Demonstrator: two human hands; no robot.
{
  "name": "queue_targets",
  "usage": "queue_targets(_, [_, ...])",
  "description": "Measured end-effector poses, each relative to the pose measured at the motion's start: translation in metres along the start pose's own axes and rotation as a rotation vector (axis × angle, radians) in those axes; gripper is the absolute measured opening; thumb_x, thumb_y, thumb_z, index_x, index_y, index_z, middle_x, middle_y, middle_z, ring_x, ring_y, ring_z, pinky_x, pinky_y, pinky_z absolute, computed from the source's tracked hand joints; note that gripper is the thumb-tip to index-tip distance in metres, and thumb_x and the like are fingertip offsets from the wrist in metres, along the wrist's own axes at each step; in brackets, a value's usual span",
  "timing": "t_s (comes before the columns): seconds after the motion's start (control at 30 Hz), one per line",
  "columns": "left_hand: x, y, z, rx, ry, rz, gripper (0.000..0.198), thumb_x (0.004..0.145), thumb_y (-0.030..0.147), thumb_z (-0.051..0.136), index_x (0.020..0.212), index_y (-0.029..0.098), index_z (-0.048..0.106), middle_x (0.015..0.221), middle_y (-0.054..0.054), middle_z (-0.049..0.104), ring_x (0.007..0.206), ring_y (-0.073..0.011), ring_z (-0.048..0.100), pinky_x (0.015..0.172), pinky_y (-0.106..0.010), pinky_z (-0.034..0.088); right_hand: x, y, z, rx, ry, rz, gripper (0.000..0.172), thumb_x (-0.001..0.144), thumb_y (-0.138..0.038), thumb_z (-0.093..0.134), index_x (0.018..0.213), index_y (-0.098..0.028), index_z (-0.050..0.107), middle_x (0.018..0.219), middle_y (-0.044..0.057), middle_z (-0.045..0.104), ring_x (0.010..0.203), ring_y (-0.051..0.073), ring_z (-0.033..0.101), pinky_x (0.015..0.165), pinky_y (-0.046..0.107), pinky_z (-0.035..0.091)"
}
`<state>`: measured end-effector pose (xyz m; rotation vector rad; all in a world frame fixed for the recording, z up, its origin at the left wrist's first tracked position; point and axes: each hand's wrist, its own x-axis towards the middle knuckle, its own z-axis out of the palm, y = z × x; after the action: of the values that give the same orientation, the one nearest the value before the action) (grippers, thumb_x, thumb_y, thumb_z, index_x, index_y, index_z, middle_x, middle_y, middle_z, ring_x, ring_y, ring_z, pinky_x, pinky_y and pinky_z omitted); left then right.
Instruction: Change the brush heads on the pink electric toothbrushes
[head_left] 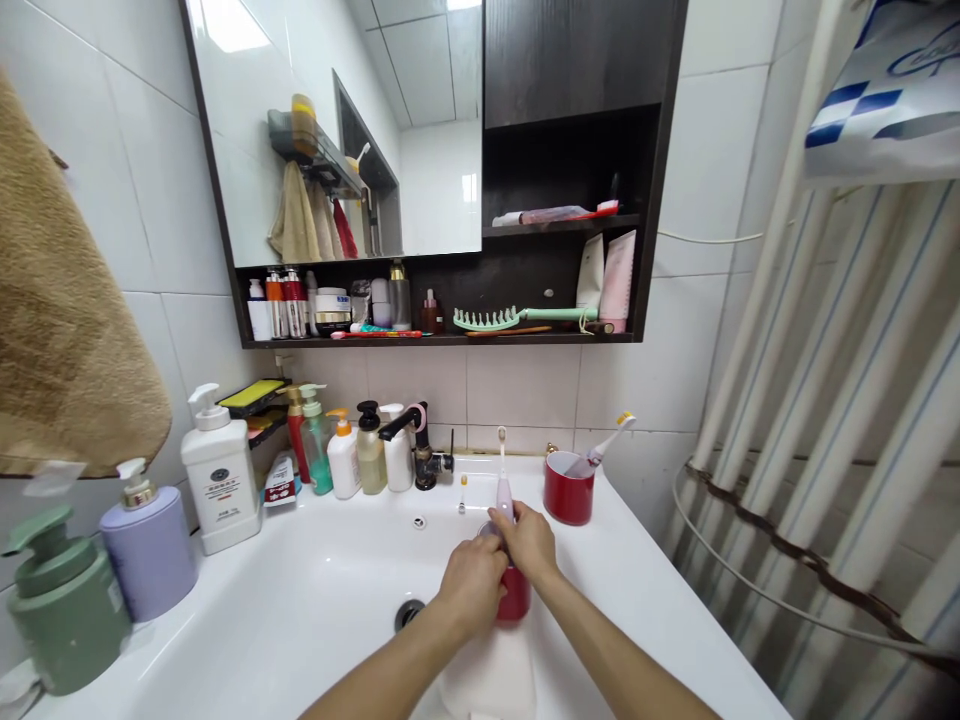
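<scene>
Above the basin's right side, my left hand (pixel 474 585) is closed around a red cup (pixel 515 600), covering much of its near side. My right hand (pixel 534 540) pinches the handle of a pale pink electric toothbrush (pixel 504 493) at the cup's rim. The toothbrush stands nearly upright, bristle head up; its lower end is hidden by my fingers. Right of my hands, a second red cup (pixel 568 492) holds a white toothbrush (pixel 611 440) leaning right. Below the cup in my hand is a whitish object (pixel 491 675) whose kind I cannot make out.
The black faucet (pixel 426 460) rises at the white basin's (pixel 315 620) back edge. Pump bottles, among them a purple one (pixel 154 560) and a green one (pixel 71 620), line the left. A dark shelf (pixel 450 340) with toiletries hangs above. White pipes (pixel 810 420) stand right.
</scene>
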<state>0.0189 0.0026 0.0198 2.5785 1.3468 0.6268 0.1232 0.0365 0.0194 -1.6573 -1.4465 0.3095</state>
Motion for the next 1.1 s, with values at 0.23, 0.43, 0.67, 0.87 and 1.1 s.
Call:
queue_targets(0.23, [0.06, 0.003, -0.016, 0.128, -0.006, 0.01, 0.02, 0.058, 0.013, 0.043, 0.074, 0.019, 0.053, 0.087, -0.001, 0.051, 0.083, -0.0169, 0.044, 0.069, -0.027, 0.032, -0.001, 0.009, -0.039, 0.151, 0.081, -0.034, 0.041, 0.066, -0.037, 0.034, 0.098, -0.013, 0.044, 0.099, 0.009, 0.05, 0.089, 0.018, 0.045, 0.072, 0.028, 0.035])
queue_targets(0.43, [0.103, 0.002, -0.012, 0.197, 0.009, -0.002, 0.016, 0.066, 0.016, 0.042, 0.08, 0.016, 0.05, 0.091, -0.003, 0.048, 0.086, -0.0156, 0.042, 0.07, -0.029, 0.035, -0.033, 0.023, -0.054, 0.282, -0.037, 0.013, 0.033, 0.061, -0.033, 0.042, 0.091, -0.019, 0.049, 0.096, 0.005, 0.053, 0.085, 0.017, 0.047, 0.067, 0.026, 0.039])
queue_targets(0.67, [0.117, -0.003, 0.0, 0.244, 0.027, 0.01, 0.02, 0.072, 0.026, 0.039, 0.086, 0.014, 0.046, 0.093, -0.004, 0.046, 0.086, -0.0139, 0.042, 0.072, -0.033, 0.036, 0.02, 0.035, -0.075, 0.153, 0.276, 0.134, 0.044, 0.059, -0.04, 0.042, 0.093, -0.011, 0.044, 0.09, 0.011, 0.053, 0.073, 0.018, 0.052, 0.062, 0.026, 0.039])
queue_targets(0.87, [0.109, 0.0, 0.0, 0.258, 0.101, 0.011, 0.024, 0.066, 0.01, 0.038, 0.087, 0.017, 0.046, 0.101, -0.005, 0.042, 0.094, -0.0174, 0.037, 0.076, -0.029, 0.032, 0.081, 0.03, -0.098, -0.005, 0.28, 0.121, 0.036, 0.061, -0.037, 0.042, 0.087, -0.014, 0.049, 0.079, 0.008, 0.056, 0.068, 0.016, 0.051, 0.061, 0.026, 0.036])
queue_targets(1.1, [0.094, -0.002, -0.003, 0.249, 0.147, 0.038, 0.035, 0.064, 0.008, 0.035, 0.098, 0.018, 0.039, 0.113, -0.005, 0.033, 0.104, -0.0177, 0.028, 0.085, -0.029, 0.026, 0.113, 0.018, -0.113, -0.083, 0.026, 0.08, 0.011, 0.058, -0.024, 0.047, 0.058, -0.016, 0.055, 0.049, 0.002, 0.054, 0.046, 0.012, 0.049, 0.045, 0.022, 0.034])
